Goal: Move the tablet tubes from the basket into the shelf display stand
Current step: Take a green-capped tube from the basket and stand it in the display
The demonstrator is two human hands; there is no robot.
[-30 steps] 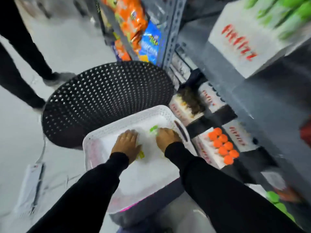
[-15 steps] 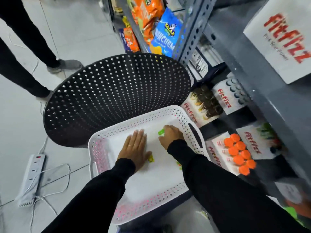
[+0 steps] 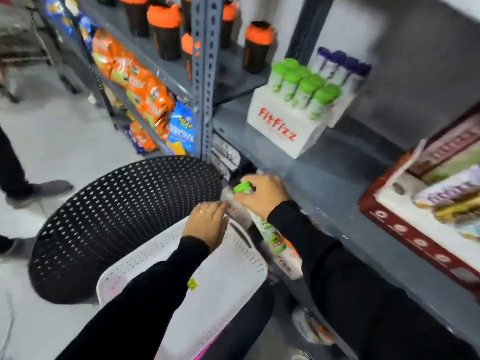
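Both hands have lifted out of the basket; the right hand now carries a tablet tube.

Nearest, the white basket lies below the left hand, which hovers over its far rim, fingers loosely curled, holding nothing visible. Just beyond, the right hand is closed around a green-capped tablet tube at the shelf edge. Farther back, the display stand holds green-capped tubes.
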